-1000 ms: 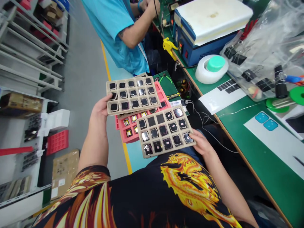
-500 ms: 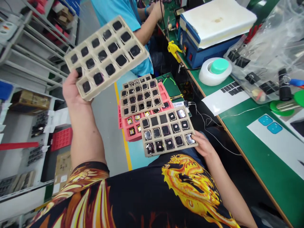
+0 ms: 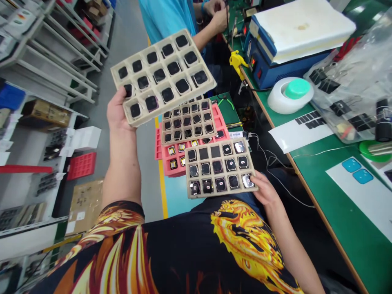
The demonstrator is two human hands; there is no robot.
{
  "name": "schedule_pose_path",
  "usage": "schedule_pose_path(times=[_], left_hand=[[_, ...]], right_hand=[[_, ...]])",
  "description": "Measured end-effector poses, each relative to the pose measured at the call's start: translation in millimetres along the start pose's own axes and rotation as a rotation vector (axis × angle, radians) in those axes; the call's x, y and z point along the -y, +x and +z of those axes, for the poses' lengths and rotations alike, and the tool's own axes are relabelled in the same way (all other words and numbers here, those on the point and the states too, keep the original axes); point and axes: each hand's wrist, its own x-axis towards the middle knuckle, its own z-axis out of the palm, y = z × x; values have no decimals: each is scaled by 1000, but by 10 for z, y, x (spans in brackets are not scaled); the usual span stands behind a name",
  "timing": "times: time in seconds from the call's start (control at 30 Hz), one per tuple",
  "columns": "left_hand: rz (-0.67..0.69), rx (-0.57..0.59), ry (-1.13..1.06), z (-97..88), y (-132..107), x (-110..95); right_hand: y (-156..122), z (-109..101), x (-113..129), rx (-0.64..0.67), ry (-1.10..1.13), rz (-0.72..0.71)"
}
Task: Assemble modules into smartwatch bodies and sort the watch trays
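Note:
My left hand [image 3: 119,108] grips the near left corner of a beige compartment tray [image 3: 204,90], holding it raised and tilted. Dark square pieces that look like watch faces [image 3: 159,75] sit in its cells. Lower down, my right hand [image 3: 263,188] is closed on the right end of a second beige tray [image 3: 226,193]. Its cells hold similar dark and shiny pieces, some with small white labels. Beyond it, another filled beige tray [image 3: 213,136] rests on red trays [image 3: 171,171], partly covered by the raised one.
A person in a blue shirt [image 3: 167,18] works at the green bench [image 3: 343,204]. On it stand a blue heating unit [image 3: 266,73], a tape roll [image 3: 277,102] and a plastic bag with black clips [image 3: 343,110]. White cables [image 3: 269,163] hang by the bench edge. Shelves [image 3: 58,163] line the left.
In the picture, the raised tray and my left hand have shifted right and slightly down, now overlapping the tray stack's far end. My right hand keeps its hold. The camera view has turned a little left.

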Motion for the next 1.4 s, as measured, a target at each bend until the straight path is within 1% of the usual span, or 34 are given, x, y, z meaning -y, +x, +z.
schedule_pose_path(times=[0.1,0.17,0.23,0.3,0.4,0.5,0.57,0.67,0.73,0.83,0.9,0.97,1.03,1.13,1.23,1.3,1.4], left_hand=[[-43,78,-236,118,-37,239],[-76,88,-377,189,-52,417],[-116,104,-455,247,-63,580],[-166,138,-473,291,-71,711],[-235,187,-450,328,-87,850],[-278,214,-445,338,-130,940],[-314,219,-465,348,-207,975],[-404,204,-496,395,-457,986],[-480,192,-508,440,-719,984],[-610,200,-529,501,-1170,1012],[-650,195,-549,525,-1430,1063],[-670,166,-558,538,-1611,1125],[-701,127,-548,542,-1706,1172],[-750,119,-512,525,-1730,1174],[-726,177,-401,431,-1659,1095],[-719,235,-187,307,-1556,1006],[-693,363,347,94,-1309,806]], right_hand=[[-27,20,17,23,7,-9],[-54,33,54,51,13,-20],[-80,52,116,77,7,-33],[-96,86,200,91,2,-44],[-103,158,343,88,18,-65],[-106,227,473,73,38,-91],[-113,251,541,58,46,-111],[-133,230,600,18,53,-148],[-148,172,599,-16,57,-163],[-153,32,529,-86,60,-155],[-123,-69,450,-121,63,-129],[-59,-145,364,-134,66,-97],[27,-181,283,-140,72,-69],[141,-158,197,-144,81,-52],[176,-100,167,-125,77,-48],[163,-69,172,-113,66,-48],[129,-46,185,-93,51,-44]])
